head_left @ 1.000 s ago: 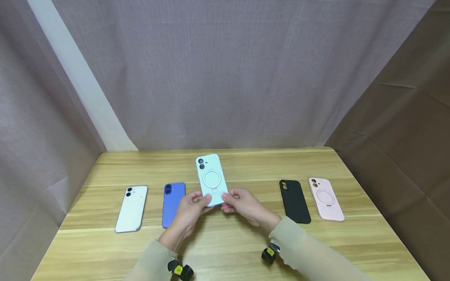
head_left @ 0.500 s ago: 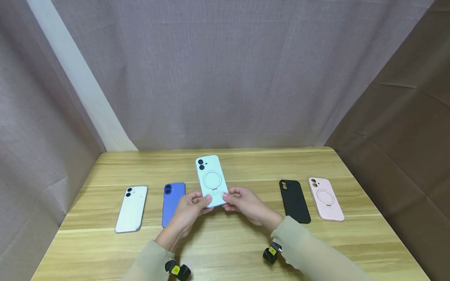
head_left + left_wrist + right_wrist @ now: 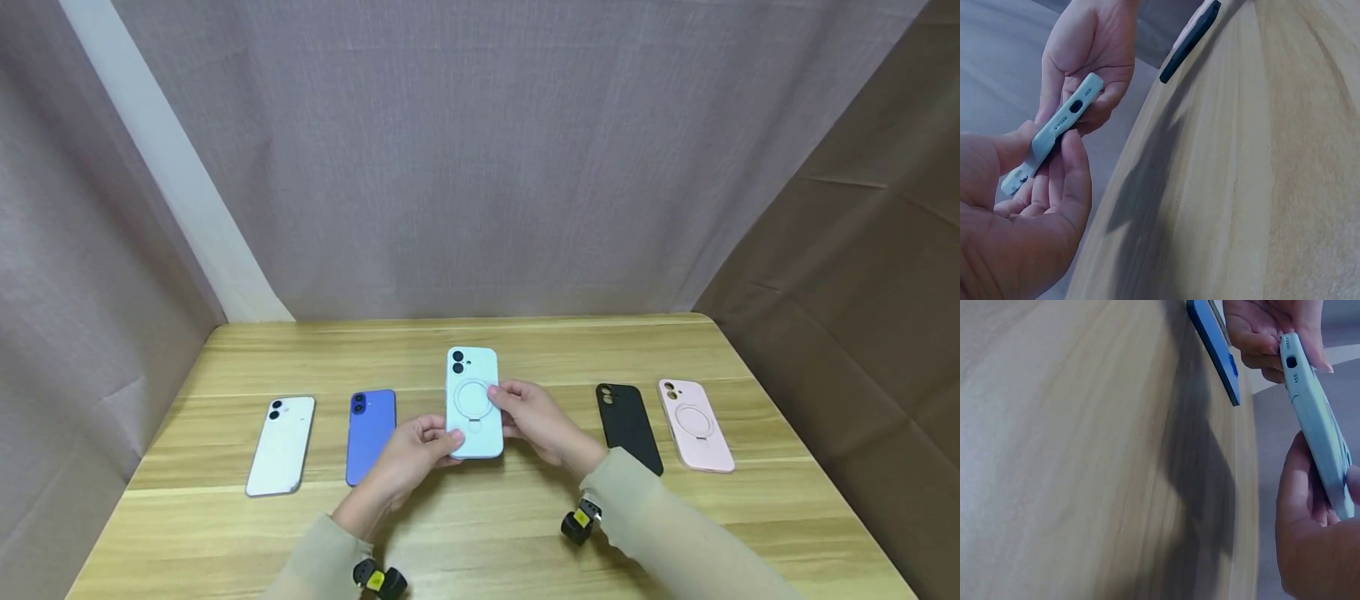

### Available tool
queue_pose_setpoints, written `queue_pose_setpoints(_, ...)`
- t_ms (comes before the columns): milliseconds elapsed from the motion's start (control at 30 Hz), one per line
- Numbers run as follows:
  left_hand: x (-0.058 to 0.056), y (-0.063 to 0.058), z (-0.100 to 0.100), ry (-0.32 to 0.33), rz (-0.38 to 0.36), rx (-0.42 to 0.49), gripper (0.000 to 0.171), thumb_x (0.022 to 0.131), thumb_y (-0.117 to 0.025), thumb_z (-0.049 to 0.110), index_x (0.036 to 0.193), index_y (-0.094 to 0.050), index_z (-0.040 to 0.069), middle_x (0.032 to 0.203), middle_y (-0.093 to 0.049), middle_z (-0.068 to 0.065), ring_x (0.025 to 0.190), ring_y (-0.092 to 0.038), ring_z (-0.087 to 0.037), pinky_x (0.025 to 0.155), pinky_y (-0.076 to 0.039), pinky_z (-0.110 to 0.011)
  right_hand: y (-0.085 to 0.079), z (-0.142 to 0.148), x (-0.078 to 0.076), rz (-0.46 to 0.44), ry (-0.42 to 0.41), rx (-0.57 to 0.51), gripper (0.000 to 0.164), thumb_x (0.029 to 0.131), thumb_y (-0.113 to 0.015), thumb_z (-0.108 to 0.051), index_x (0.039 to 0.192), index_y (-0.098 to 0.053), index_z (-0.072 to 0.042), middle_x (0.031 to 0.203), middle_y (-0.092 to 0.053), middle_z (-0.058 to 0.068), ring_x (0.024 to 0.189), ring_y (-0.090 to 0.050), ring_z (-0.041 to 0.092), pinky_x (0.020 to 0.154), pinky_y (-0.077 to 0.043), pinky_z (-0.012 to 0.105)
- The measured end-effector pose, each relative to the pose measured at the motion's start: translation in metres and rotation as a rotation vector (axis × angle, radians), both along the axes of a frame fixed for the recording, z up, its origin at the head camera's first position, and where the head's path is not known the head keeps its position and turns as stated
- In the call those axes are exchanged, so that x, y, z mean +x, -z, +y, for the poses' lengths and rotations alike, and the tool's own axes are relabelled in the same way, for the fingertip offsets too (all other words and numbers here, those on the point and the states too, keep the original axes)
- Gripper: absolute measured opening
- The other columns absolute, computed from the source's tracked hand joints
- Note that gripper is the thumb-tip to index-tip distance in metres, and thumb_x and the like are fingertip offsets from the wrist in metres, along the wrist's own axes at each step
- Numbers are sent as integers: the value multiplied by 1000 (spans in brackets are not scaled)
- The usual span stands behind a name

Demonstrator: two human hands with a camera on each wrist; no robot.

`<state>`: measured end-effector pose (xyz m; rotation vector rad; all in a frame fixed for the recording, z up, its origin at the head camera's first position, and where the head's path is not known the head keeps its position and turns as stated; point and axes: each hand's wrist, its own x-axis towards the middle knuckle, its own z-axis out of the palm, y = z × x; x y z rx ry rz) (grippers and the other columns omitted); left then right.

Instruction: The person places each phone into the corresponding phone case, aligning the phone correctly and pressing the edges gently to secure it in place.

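Observation:
Both hands hold a phone in a pale mint case [image 3: 471, 437], back side up and raised above the table. Dark camera lenses fill the case's cutout, and a ring sits on its back. My left hand [image 3: 414, 454] pinches the lower left corner, thumb on the back and fingers beneath. On the right edge, my right hand [image 3: 538, 423] grips about mid-height, its thumb at the ring. The case's bottom edge [image 3: 1075, 106] with its port opening shows in the left wrist view. The phone's screen side is mostly hidden.
Left on the wooden table [image 3: 480, 533] lie a white phone [image 3: 281, 447] and a blue phone [image 3: 370, 435]. At right are a black phone case [image 3: 628, 425] and a pink case [image 3: 697, 427] with a ring. A grey curtain [image 3: 480, 167] hangs behind the table.
The phone in the mint case has moved right and toward me, and turned upright from its leftward lean. My right hand has shifted from the lower right corner up the right edge.

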<state>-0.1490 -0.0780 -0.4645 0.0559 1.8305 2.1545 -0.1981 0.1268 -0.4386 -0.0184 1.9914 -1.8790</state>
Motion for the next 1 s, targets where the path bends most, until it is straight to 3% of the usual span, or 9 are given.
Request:
queue_pose_setpoints(267,0,-1,1,85,24,3,42,87,-72,10,118,-55,-11,101,-66,-18,89,-67,-26,82,-55,-38,-4,-3,1,8,91,25,26,100,-55,-20,111,-59,3,98,-67,12,80,-65,19,76,-57,37)
queue_pose_setpoints(500,2,-1,2,138,40,-60,31,88,-70,9,109,-59,-10,95,-68,-16,96,-64,-40,82,-55,-38,-4,-3,1,36,111,25,26,99,-55,-20,112,-59,3,96,-69,11,79,-66,19,76,-57,39)
queue_pose_setpoints(700,5,-1,2,118,81,-134,24,89,-69,9,103,-61,-8,89,-68,-14,86,-67,-34,79,-56,-39,-4,-4,1,50,95,32,26,99,-57,-21,109,-60,2,95,-69,11,78,-65,19,76,-56,40)
queue_pose_setpoints(800,5,0,1,126,71,-125,24,88,-70,10,102,-61,-8,88,-68,-14,85,-67,-30,78,-57,-37,-4,-3,2,45,83,43,26,98,-57,-22,109,-60,2,95,-69,11,78,-64,19,75,-56,40)
queue_pose_setpoints(900,3,0,-1,144,49,-102,31,89,-71,13,107,-60,-9,92,-68,-14,88,-67,-28,80,-56,-36,-3,-3,2,37,78,45,26,99,-56,-22,110,-59,1,96,-69,11,79,-65,19,76,-56,40)
queue_pose_setpoints(1000,-1,-3,-3,119,37,-106,41,91,-68,22,116,-57,-9,98,-69,-14,91,-67,-26,82,-55,-36,-1,-4,3,38,63,42,26,99,-56,-21,111,-59,2,97,-68,11,79,-65,19,76,-56,39)
